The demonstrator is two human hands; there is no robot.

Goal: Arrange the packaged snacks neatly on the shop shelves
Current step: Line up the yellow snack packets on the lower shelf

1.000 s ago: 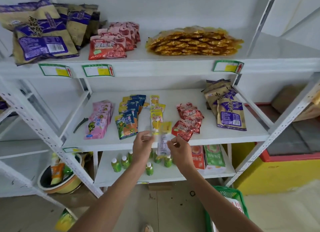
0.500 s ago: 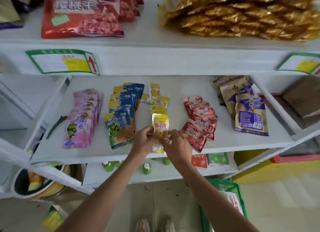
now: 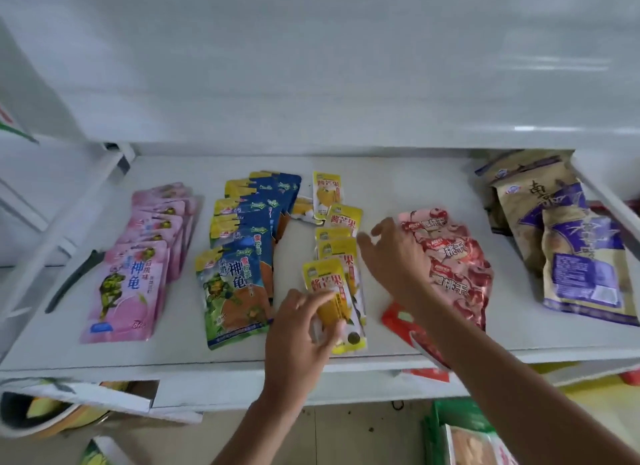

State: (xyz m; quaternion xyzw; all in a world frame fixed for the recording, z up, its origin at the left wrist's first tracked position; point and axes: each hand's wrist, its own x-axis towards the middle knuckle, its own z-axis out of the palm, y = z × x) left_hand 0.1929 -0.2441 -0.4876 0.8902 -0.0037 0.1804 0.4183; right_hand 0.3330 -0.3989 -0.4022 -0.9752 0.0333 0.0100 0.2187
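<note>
On the white middle shelf (image 3: pixel 242 355) a column of small yellow mango packets (image 3: pixel 336 249) runs from back to front. My left hand (image 3: pixel 301 329) rests on the front yellow packet (image 3: pixel 327 281), thumb and fingers pinching its lower half against the shelf. My right hand (image 3: pixel 394 253) hovers with fingers spread just right of that column, over the edge of the red cherry packets (image 3: pixel 450 256), holding nothing. Left of the yellow column lie blue turtle packets (image 3: pixel 239 267) and pink turtle packets (image 3: pixel 138 263).
Large beige-and-purple bags (image 3: pixel 568 242) lie at the shelf's right end. The underside of the upper shelf (image 3: pixel 311 66) hangs close overhead. A green basket (image 3: pixel 450 433) with packets stands on the floor at lower right; a bowl (image 3: pixel 41 419) sits at lower left.
The view has moved in close to the middle shelf. The yellow packet held in both hands now lies at the front of its column. My right hand has let go and moved right.
</note>
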